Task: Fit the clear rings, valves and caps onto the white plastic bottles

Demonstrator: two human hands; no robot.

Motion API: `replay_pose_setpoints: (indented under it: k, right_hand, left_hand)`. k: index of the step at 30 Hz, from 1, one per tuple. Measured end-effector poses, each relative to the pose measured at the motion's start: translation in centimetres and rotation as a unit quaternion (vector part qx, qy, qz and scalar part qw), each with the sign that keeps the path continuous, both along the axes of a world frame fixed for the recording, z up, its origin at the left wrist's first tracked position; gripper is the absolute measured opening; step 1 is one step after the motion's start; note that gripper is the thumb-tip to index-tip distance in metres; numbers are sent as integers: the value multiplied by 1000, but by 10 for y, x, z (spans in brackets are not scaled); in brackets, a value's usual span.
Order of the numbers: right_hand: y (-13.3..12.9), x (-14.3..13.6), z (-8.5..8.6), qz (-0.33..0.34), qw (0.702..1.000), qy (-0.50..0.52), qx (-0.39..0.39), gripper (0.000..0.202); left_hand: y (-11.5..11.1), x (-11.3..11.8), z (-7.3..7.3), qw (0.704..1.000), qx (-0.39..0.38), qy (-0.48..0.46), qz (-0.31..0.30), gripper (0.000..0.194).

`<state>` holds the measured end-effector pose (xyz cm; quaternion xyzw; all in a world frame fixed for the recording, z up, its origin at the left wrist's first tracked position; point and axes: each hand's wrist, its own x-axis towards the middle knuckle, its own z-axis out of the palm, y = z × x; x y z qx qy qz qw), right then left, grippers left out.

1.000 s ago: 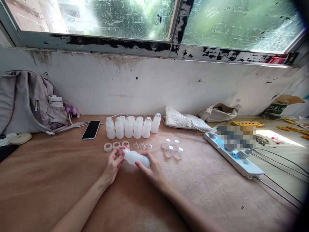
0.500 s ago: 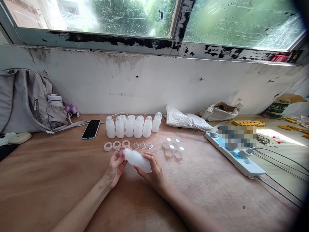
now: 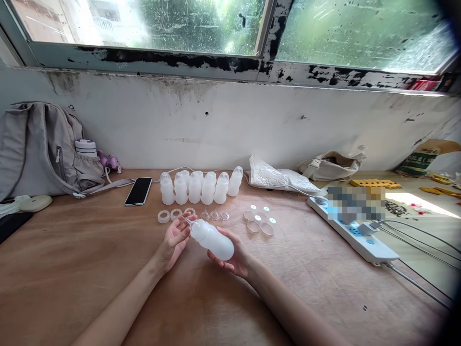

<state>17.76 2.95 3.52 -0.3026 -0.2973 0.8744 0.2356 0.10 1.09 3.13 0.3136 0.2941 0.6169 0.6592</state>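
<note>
A scuffed plywood table [image 3: 72, 269] stood under a grimy window [image 3: 201, 24]; the right hand [image 3: 234, 257] cradled a white bottle [image 3: 212, 239], the left hand [image 3: 175, 239] cupped half-open at its neck

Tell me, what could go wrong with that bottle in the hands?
The bottle lies tilted in the right hand, only cupped from below, so it might slip onto the table. The left hand works at its tip just in front of the small rings, so it might knock them.
</note>
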Motion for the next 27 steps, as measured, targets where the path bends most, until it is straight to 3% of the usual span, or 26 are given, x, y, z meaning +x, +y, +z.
replay_pose_setpoints:
  k: [5, 8, 10, 12, 15, 17, 19, 21, 23, 25, 27]
  right_hand:
    - [1, -3, -2, -116, 990, -24, 72, 42]
    - [-1, -6, -8, -183, 951, -134, 208, 38]
    - [-4, -7, -11, -225, 880, -245, 340, 34]
    - [-8, -8, -15, -246, 785, -326, 465, 31]
    - [-10, -11, -25, -254, 669, -355, 601, 39]
    - [-10, -13, -33, -256, 625, -353, 647, 44]
    - [-11, -16, -38, -252, 608, -351, 666, 45]
    - [-14, -18, -38, -233, 618, -337, 671, 42]
    - [-17, -19, -33, -203, 667, -312, 645, 40]
    - [-20, -20, -27, -160, 772, -278, 548, 38]
    - [-21, -20, -22, -98, 894, -206, 385, 38]
  left_hand:
    - [8, -4, -12, 994, -77, -1, 81, 23]
    - [6, 0, -11, 994, -69, 10, 88, 25]
    - [2, 4, -10, 994, -53, 20, 88, 28]
    - [-2, 8, -9, 995, -40, 21, 92, 30]
    - [-4, 10, -8, 995, -29, 14, 96, 32]
    - [-4, 9, -7, 995, -24, 15, 95, 32]
    - [-3, 9, -7, 996, -24, 25, 86, 32]
    - [-4, 9, -6, 996, -33, 41, 74, 32]
    - [-6, 11, -5, 995, -49, 56, 72, 33]
    - [-8, 13, -4, 992, -65, 67, 81, 33]
    - [-10, 13, -2, 991, -74, 74, 83, 32]
